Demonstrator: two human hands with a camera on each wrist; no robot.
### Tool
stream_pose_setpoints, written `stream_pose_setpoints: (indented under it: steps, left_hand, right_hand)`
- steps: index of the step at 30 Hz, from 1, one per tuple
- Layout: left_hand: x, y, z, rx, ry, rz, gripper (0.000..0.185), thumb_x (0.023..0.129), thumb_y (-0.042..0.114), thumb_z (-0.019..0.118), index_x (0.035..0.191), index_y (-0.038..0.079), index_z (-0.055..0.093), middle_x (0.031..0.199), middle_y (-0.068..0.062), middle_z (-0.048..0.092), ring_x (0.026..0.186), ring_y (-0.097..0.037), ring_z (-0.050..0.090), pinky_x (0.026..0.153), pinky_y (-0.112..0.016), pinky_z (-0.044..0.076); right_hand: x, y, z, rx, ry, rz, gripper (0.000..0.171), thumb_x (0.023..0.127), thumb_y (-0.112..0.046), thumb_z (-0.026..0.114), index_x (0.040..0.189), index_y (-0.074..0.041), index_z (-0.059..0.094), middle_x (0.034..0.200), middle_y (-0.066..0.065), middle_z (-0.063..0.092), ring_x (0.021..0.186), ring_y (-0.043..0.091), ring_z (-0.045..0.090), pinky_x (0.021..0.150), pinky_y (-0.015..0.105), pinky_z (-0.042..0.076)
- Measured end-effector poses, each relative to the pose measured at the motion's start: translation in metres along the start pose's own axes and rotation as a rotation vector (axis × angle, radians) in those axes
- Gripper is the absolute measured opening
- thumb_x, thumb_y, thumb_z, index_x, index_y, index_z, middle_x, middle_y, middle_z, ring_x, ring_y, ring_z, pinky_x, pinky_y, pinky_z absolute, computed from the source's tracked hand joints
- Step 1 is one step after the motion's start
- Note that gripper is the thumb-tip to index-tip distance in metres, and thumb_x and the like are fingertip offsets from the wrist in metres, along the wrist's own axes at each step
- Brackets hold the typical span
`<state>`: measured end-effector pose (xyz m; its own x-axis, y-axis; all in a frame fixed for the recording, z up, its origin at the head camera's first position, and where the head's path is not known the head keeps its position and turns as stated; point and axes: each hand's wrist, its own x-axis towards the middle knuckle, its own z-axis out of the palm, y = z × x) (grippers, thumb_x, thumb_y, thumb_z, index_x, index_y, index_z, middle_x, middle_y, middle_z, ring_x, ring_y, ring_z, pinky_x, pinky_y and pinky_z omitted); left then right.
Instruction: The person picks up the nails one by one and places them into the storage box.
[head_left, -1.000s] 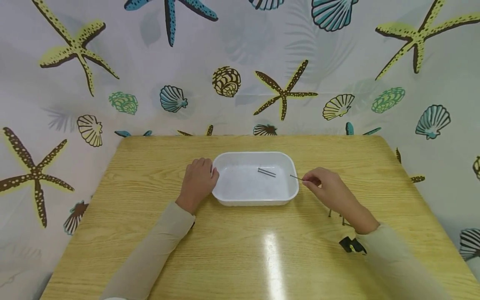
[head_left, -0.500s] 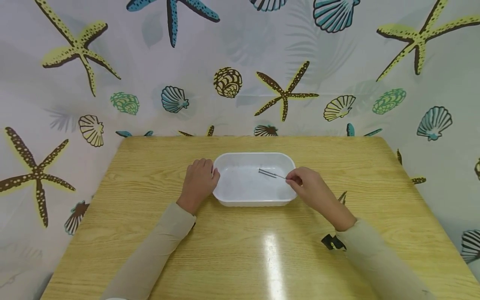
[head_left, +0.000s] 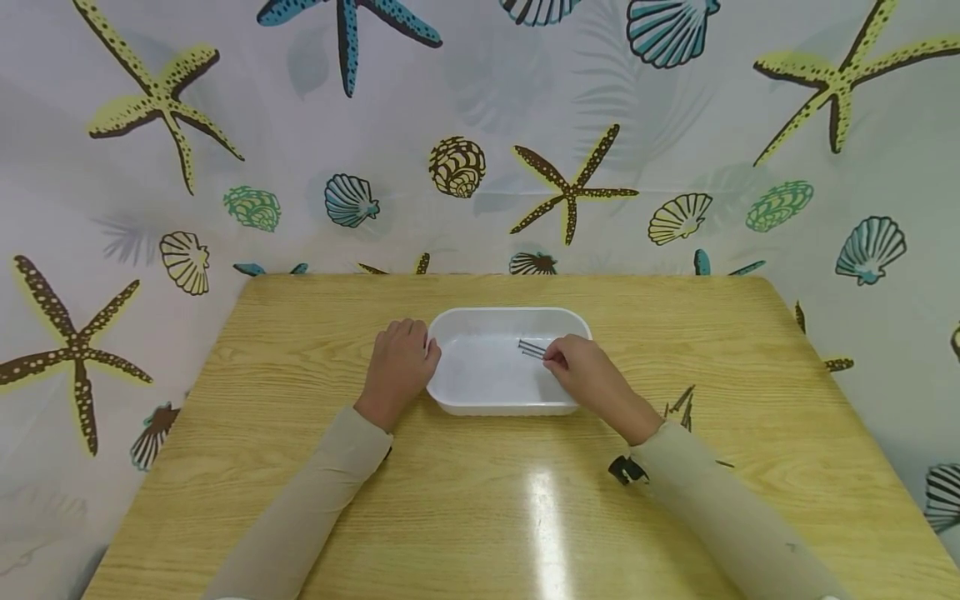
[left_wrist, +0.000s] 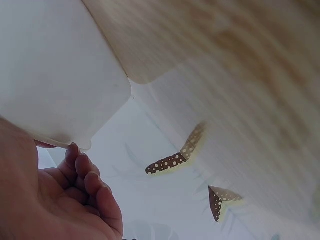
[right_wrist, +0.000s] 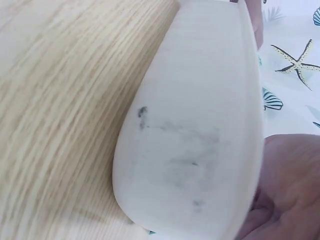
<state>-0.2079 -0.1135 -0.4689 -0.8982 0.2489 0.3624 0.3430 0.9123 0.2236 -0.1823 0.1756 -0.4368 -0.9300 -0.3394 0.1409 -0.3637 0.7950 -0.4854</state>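
Lowering a nail (head_left: 534, 350) into the tub (head_left: 480, 398) at the tabletop's middle, the right hand (head_left: 588, 379) pinches it and should release low, while the left hand (head_left: 397, 367), fingers curled, steadies the tub's left wall.

No words, labels, brands, numbers or signs can be read in any view. The white tray (head_left: 510, 400), the wooden surface (head_left: 480, 500) and the curtain (head_left: 480, 125) printed with starfish and shells carry no lettering.
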Motion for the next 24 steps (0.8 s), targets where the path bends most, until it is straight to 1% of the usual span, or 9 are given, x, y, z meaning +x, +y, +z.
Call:
stream_pose_setpoints:
  steps: [9, 14, 20, 24]
  left_hand:
    - [0.0, 0.0, 0.0, -0.007, -0.013, -0.01, 0.024, 0.093, 0.025, 0.044, 0.073, 0.012, 0.043, 0.07, -0.001, 0.042, 0.067, -0.021, 0.04, 0.062, -0.036, 0.031]
    - [0.0, 0.0, 0.0, 0.004, -0.013, -0.007, 0.024, 0.093, 0.025, 0.044, 0.073, 0.012, 0.043, 0.07, -0.001, 0.041, 0.067, -0.02, 0.04, 0.062, -0.036, 0.032]
    - [0.0, -0.001, 0.002, 0.006, 0.001, 0.004, 0.024, 0.093, 0.025, 0.045, 0.073, 0.013, 0.042, 0.069, -0.001, 0.04, 0.066, -0.02, 0.039, 0.061, -0.035, 0.031]
    - [0.0, -0.001, 0.002, -0.001, 0.001, 0.0, 0.024, 0.093, 0.025, 0.045, 0.072, 0.012, 0.043, 0.069, -0.001, 0.04, 0.067, -0.02, 0.039, 0.062, -0.036, 0.031]
  right_hand:
    - [0.016, -0.005, 0.012, -0.101, -0.041, 0.058, 0.005, 0.086, -0.005, 0.063, 0.088, -0.003, 0.067, 0.082, 0.005, 0.059, 0.077, 0.018, 0.054, 0.071, 0.033, 0.046]
    - [0.02, -0.005, 0.016, -0.142, -0.069, 0.088, 0.006, 0.087, -0.006, 0.061, 0.09, -0.003, 0.066, 0.084, 0.005, 0.06, 0.078, 0.018, 0.055, 0.071, 0.033, 0.046]
    - [0.024, -0.005, 0.019, -0.18, -0.095, 0.113, 0.008, 0.088, -0.006, 0.059, 0.091, -0.005, 0.066, 0.085, 0.005, 0.06, 0.076, 0.017, 0.054, 0.069, 0.033, 0.046]
    - [0.025, -0.004, 0.02, -0.194, -0.09, 0.098, 0.007, 0.088, -0.006, 0.059, 0.09, -0.004, 0.066, 0.083, 0.006, 0.06, 0.074, 0.017, 0.053, 0.068, 0.033, 0.045]
